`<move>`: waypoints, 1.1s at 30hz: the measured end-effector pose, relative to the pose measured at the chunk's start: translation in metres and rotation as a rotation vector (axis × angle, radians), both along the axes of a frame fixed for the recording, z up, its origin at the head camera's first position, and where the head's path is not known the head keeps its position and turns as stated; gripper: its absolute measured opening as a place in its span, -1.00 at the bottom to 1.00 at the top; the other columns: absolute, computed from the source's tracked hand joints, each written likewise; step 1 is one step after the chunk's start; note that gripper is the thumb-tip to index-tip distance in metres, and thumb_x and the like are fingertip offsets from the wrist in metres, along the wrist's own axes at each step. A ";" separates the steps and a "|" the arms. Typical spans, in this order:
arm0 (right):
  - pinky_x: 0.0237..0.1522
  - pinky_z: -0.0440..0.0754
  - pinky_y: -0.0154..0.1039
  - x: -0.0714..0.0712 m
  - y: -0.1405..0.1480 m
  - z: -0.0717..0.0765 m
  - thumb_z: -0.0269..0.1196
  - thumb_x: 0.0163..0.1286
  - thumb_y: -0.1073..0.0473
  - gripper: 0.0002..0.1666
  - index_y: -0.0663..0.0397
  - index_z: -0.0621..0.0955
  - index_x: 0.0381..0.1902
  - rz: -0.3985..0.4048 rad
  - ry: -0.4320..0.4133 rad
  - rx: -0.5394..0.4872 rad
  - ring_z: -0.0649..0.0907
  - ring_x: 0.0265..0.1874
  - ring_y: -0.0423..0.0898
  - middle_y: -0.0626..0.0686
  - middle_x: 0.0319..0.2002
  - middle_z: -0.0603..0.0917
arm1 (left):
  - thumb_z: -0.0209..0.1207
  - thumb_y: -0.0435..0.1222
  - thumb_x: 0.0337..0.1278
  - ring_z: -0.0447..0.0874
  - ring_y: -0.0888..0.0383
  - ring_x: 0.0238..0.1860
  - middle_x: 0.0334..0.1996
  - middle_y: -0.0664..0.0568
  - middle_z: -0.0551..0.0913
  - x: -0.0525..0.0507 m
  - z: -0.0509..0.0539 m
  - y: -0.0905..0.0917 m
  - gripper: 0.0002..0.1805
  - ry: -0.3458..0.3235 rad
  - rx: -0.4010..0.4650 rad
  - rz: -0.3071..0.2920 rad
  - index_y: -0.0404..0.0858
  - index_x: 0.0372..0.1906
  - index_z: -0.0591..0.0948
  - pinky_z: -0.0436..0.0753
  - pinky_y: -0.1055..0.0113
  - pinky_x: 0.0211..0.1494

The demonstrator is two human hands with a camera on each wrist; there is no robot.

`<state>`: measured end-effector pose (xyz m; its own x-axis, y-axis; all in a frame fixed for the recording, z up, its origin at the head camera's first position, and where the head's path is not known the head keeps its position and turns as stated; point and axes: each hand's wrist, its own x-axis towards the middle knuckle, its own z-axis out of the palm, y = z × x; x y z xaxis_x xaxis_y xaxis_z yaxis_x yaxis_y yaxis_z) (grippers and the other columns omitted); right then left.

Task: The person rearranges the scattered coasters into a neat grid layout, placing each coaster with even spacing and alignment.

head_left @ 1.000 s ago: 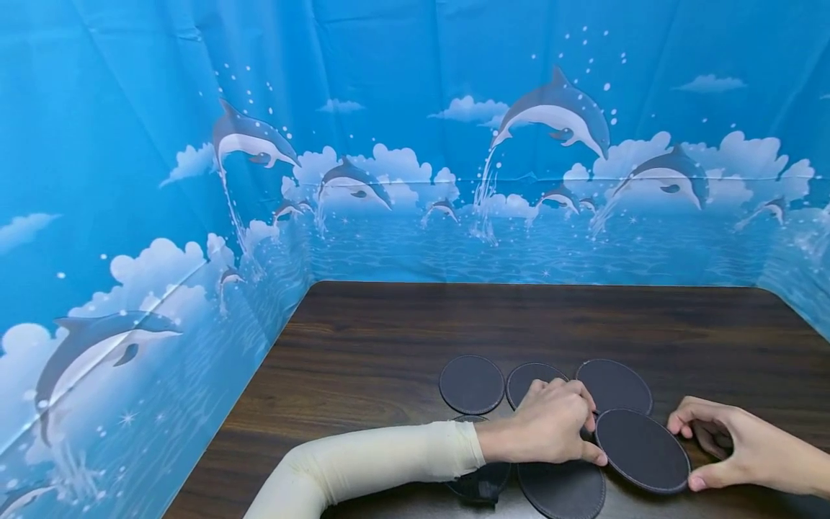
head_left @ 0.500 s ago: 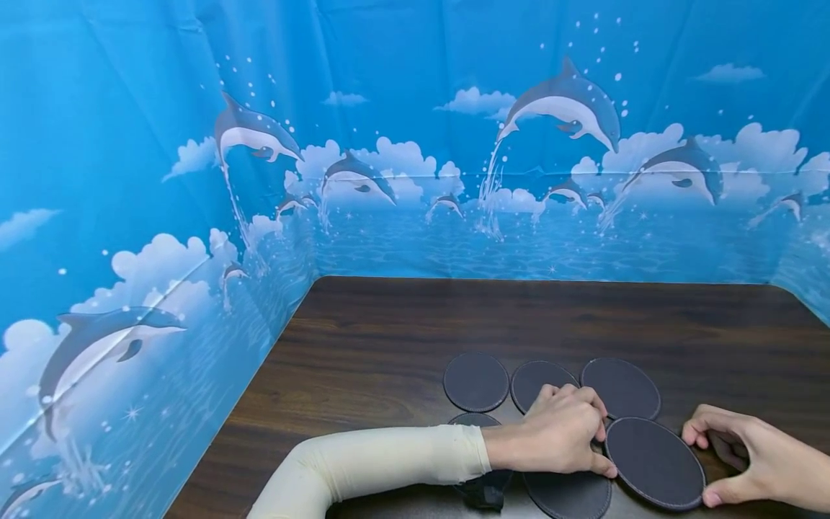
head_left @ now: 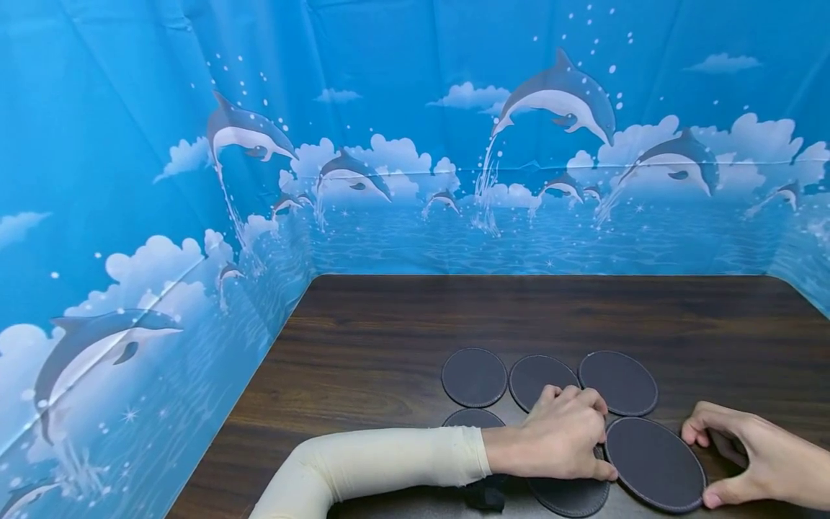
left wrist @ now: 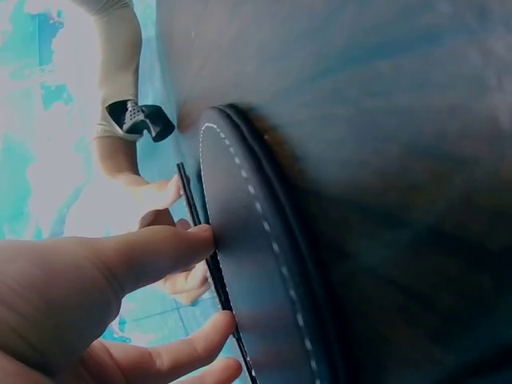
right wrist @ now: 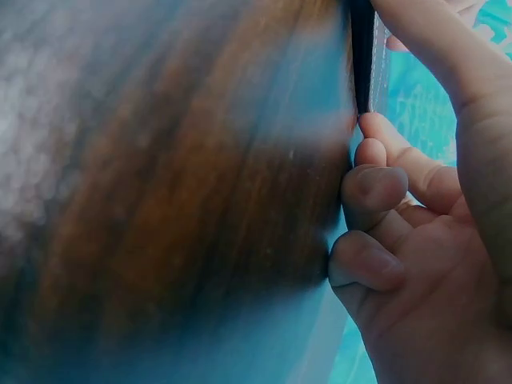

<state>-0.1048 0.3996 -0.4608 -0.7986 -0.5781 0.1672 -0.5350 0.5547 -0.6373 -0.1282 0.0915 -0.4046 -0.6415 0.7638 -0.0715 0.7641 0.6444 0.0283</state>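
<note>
A round dark coaster [head_left: 655, 465] with a stitched rim lies at the front right of the group, between both hands. My left hand [head_left: 560, 432] has its thumb and fingers at that coaster's left edge and arches over the neighbouring front coaster [head_left: 570, 496], partly hiding it. In the left wrist view, the left thumb [left wrist: 172, 248] and a finger meet a thin coaster edge. My right hand [head_left: 752, 454] holds the right edge, index finger at the upper right and thumb at the lower right. In the right wrist view, its other fingers [right wrist: 372, 260] are curled near the tabletop.
Behind lie the back-left coaster [head_left: 474, 378], back-middle coaster [head_left: 537, 376] and back-right coaster [head_left: 618, 383]. Another coaster [head_left: 473, 417] is mostly covered by the left sleeve [head_left: 389, 461]. A dolphin-print curtain [head_left: 389, 130] borders the dark wood table [head_left: 363, 339].
Both hands and the front-right coaster have shifted slightly right and nearer, mostly in the first half second. The coaster now sits just below the back-right one. Since then, almost nothing has moved.
</note>
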 end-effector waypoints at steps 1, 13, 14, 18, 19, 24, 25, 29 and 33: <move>-0.59 0.23 -0.30 0.000 0.001 0.000 0.63 0.05 0.20 -0.42 -0.23 0.47 -0.16 0.001 -0.002 0.000 0.42 -0.48 -0.31 -0.26 -0.30 0.41 | 0.37 0.32 0.02 0.37 0.39 0.07 0.12 0.47 0.43 0.000 0.000 0.000 -0.71 0.001 -0.002 -0.005 0.28 -0.39 0.69 0.32 0.34 0.07; -0.61 0.26 -0.32 0.004 0.001 -0.005 0.62 0.07 0.17 -0.43 -0.24 0.46 -0.16 -0.011 0.022 0.018 0.37 -0.54 -0.37 -0.28 -0.31 0.38 | 0.35 0.34 0.02 0.34 0.38 0.12 0.16 0.49 0.42 -0.001 -0.006 0.004 -0.72 -0.027 -0.012 0.008 0.30 -0.40 0.72 0.30 0.31 0.11; -0.61 0.26 -0.32 0.005 0.001 -0.005 0.61 0.08 0.17 -0.44 -0.24 0.46 -0.16 -0.011 0.020 0.015 0.37 -0.54 -0.37 -0.28 -0.31 0.39 | 0.35 0.34 0.02 0.34 0.38 0.11 0.16 0.48 0.41 -0.001 -0.006 0.005 -0.72 -0.029 -0.013 0.008 0.31 -0.41 0.72 0.30 0.31 0.12; -0.61 0.29 -0.35 0.005 -0.001 -0.004 0.64 0.02 0.13 -0.41 -0.29 0.47 -0.16 -0.024 0.039 0.010 0.36 -0.56 -0.39 -0.30 -0.32 0.40 | 0.35 0.34 0.02 0.33 0.37 0.12 0.17 0.48 0.41 -0.001 -0.006 0.005 -0.71 -0.032 -0.017 0.008 0.30 -0.43 0.71 0.30 0.29 0.15; -0.61 0.28 -0.34 0.005 -0.001 -0.004 0.63 0.03 0.13 -0.41 -0.28 0.47 -0.16 -0.022 0.044 0.009 0.36 -0.55 -0.38 -0.29 -0.32 0.40 | 0.35 0.34 0.02 0.33 0.37 0.13 0.17 0.48 0.41 -0.002 -0.006 0.005 -0.71 -0.030 -0.018 0.009 0.30 -0.42 0.71 0.30 0.28 0.16; -0.61 0.29 -0.35 0.004 0.000 -0.003 0.63 0.03 0.11 -0.41 -0.31 0.46 -0.16 -0.024 0.051 0.019 0.36 -0.56 -0.39 -0.31 -0.32 0.40 | 0.34 0.35 0.03 0.32 0.37 0.17 0.19 0.47 0.40 -0.002 -0.004 0.005 -0.72 -0.025 -0.028 0.011 0.31 -0.41 0.71 0.29 0.28 0.17; -0.62 0.29 -0.35 0.004 0.000 -0.003 0.62 0.06 0.11 -0.43 -0.31 0.46 -0.15 -0.016 0.045 0.018 0.36 -0.56 -0.39 -0.30 -0.32 0.40 | 0.33 0.35 0.04 0.32 0.37 0.17 0.19 0.47 0.39 -0.003 -0.004 0.005 -0.72 -0.029 -0.031 0.010 0.31 -0.41 0.71 0.29 0.28 0.17; -0.62 0.31 -0.35 0.001 0.000 -0.001 0.56 0.15 0.15 -0.50 -0.30 0.47 -0.14 0.003 0.021 0.024 0.36 -0.58 -0.39 -0.29 -0.32 0.42 | 0.30 0.32 0.11 0.32 0.37 0.16 0.20 0.46 0.40 -0.005 -0.001 0.000 -0.73 -0.067 0.001 -0.003 0.29 -0.38 0.69 0.31 0.29 0.14; -0.57 0.28 -0.31 -0.006 -0.001 0.008 0.53 0.19 0.20 -0.54 -0.27 0.49 -0.15 -0.010 0.033 0.057 0.42 -0.49 -0.34 -0.28 -0.31 0.43 | 0.27 0.28 0.20 0.34 0.39 0.13 0.22 0.44 0.41 -0.010 0.006 -0.007 -0.74 -0.112 0.083 -0.004 0.26 -0.32 0.70 0.32 0.31 0.09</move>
